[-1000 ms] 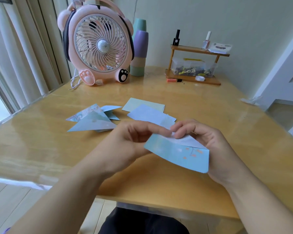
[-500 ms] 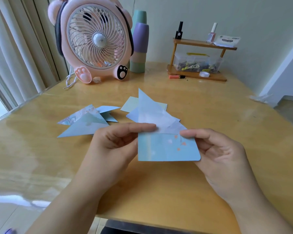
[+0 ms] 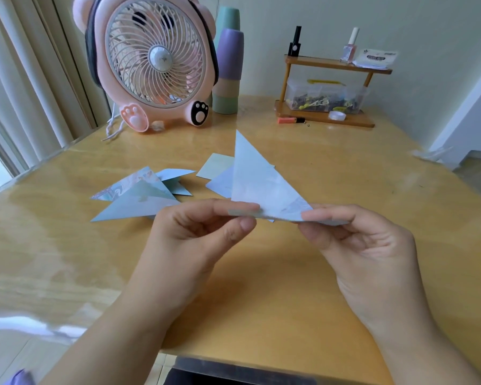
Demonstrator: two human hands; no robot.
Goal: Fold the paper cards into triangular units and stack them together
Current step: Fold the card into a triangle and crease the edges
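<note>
A pale blue paper card [image 3: 257, 184], folded into a triangle, stands upright above the wooden table [image 3: 261, 287] with its tip pointing away from me. My left hand [image 3: 189, 245] pinches its lower left edge between forefinger and thumb. My right hand [image 3: 364, 245] pinches its lower right corner. Folded triangular units [image 3: 139, 195] lie stacked on the table to the left. Flat unfolded cards [image 3: 215, 169] lie behind the held card, partly hidden by it.
A pink desk fan [image 3: 153, 59] stands at the back left with stacked cups [image 3: 228, 65] beside it. A small wooden shelf [image 3: 328, 90] with bottles and a clear box stands at the back right. Curtains hang at the left.
The held card's lower flap has been turned away, so only the upright triangle faces me. Both hands have risen slightly and still pinch the card.
</note>
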